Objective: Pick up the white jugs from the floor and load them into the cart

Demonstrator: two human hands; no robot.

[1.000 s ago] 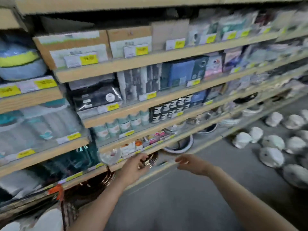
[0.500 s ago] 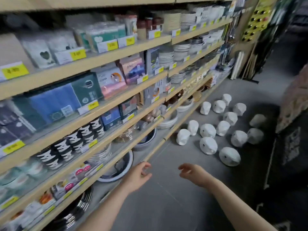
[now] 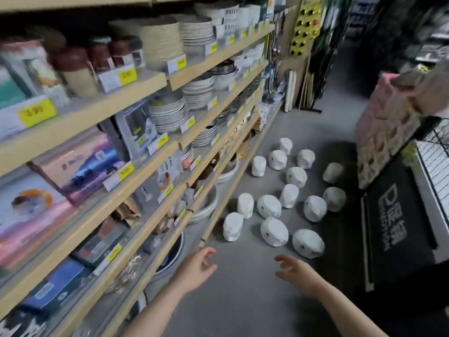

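Jugs (image 3: 274, 231) all lie on the floor (image 3: 243, 288) beside the shelves (image 3: 155, 152); none looks loaded. Left hand (image 3: 194, 269) and right hand (image 3: 295, 272) are open, empty, apart from them. Cart (image 3: 435, 152) waits at right.

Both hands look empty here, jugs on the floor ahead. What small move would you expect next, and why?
Probably a reach forward and down for the nearest jugs. The left hand and right hand hang open and empty, and the closest white jugs lie on the grey floor just beyond the fingertips, untouched.
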